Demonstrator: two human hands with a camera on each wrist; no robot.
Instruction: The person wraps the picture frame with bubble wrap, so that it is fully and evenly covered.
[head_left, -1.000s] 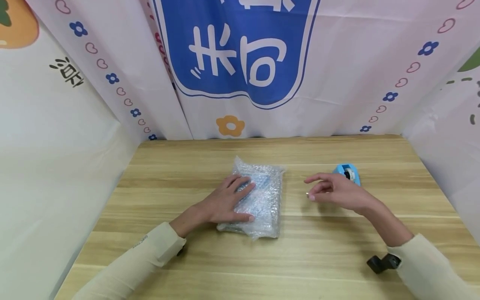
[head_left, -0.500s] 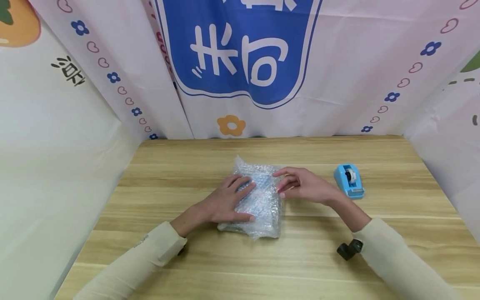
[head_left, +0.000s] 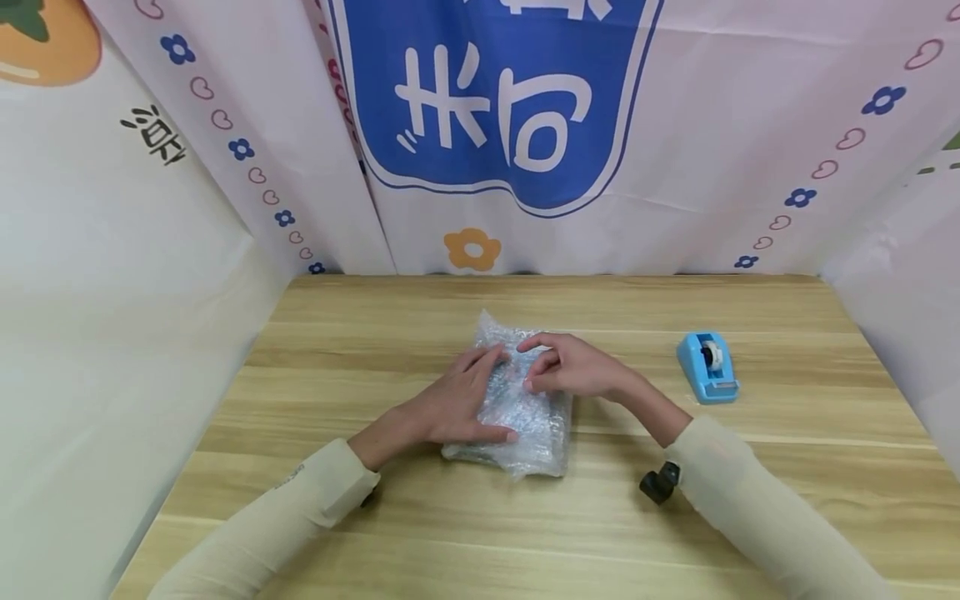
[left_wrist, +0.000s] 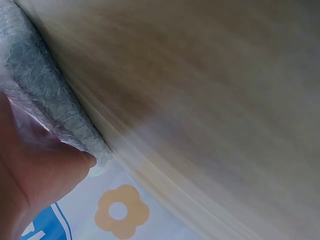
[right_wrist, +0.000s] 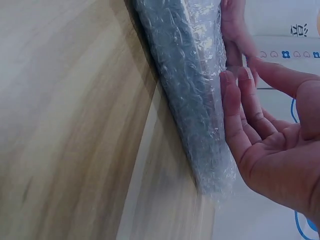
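Note:
A flat rectangular package in bubble wrap (head_left: 546, 433) lies on the wooden table. My left hand (head_left: 463, 407) rests on its left part, fingers and thumb spread over the wrap. Over the package's upper right part, my right hand (head_left: 577, 367) has thumb and fingertips close together, pinching what looks like a small clear piece of tape (right_wrist: 236, 70). In the right wrist view its fingertips touch or nearly touch the wrap. The left wrist view shows the left thumb (left_wrist: 75, 162) along the package's edge. What the wrap encloses cannot be made out.
A light blue tape dispenser (head_left: 707, 368) with a roll stands to the right of the package. Printed cloth (head_left: 675, 167) hangs behind the table and at both sides. A small black device (head_left: 660, 482) hangs below the right sleeve.
My right hand has moved left from beside the tape dispenser to above the package, carrying the small piece of tape. The left hand has stayed on the wrap. The view has shifted slightly.

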